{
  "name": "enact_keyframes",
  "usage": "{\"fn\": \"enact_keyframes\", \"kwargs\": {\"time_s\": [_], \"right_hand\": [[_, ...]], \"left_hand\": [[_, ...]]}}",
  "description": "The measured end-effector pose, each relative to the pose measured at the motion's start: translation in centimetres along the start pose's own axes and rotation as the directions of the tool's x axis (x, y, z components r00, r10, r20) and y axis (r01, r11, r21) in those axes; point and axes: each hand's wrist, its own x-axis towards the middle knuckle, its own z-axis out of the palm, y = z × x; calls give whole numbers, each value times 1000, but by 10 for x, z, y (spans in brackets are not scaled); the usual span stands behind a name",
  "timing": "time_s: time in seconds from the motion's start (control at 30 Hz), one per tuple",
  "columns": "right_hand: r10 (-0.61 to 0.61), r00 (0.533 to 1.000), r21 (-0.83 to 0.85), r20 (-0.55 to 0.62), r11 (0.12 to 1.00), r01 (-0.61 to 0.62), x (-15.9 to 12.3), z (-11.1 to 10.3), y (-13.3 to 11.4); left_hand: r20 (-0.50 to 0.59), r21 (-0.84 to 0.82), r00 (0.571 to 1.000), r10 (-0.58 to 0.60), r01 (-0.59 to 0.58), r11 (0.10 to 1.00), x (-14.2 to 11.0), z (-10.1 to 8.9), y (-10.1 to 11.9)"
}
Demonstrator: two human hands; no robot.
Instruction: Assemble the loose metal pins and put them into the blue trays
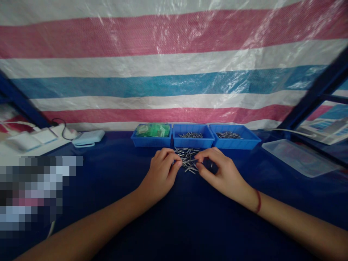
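A loose pile of thin, pointed silvery metal rods (188, 154) lies on the dark blue tabletop (185, 224); their exact kind is too small to tell. My left hand (163, 170) is at the pile's left side, thumb and forefinger pinched together, and whatever is between those fingertips is not clear. From the right, my right hand (221, 168) reaches to the pile with thumb and fingers curled in a pinch, and a thin metal rod seems to be at the fingertips. Just behind the pile stand a middle blue bin (193, 142) and a right blue bin (239, 144), both holding similar small metal pieces.
A left blue bin (152, 141) contains green packets. To the far left are a light blue case (89, 137) and a white power strip (40, 139) with cables. A clear plastic lid (299, 157) lies on the right. Striped sheeting (174, 83) hangs behind the table.
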Motion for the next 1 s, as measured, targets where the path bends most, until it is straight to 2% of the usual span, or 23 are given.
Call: {"fn": "enact_keyframes", "kwargs": {"time_s": [0.1, 0.27, 0.57, 0.8, 1.0], "right_hand": [[93, 996, 122, 13, 988, -94, -3, 3, -3], [115, 993, 230, 31, 966, -119, -4, 4, -6], [94, 995, 265, 41, 959, -102, -4, 4, -8], [112, 992, 263, 58, 957, -123, -3, 5, -8], [50, 997, 277, 52, 959, -62, -4, 4, -8]], "left_hand": [[-10, -62, 999, 48, -49, 997, 0, -2, 4], [15, -110, 995, 98, -96, 989, 1, -4, 6], [125, -129, 966, 226, -210, 969, -3, -5, 7], [90, -152, 967, 237, -222, 963, -1, -7, 7], [78, -161, 969, 234, -220, 962, -1, -7, 8]]}}
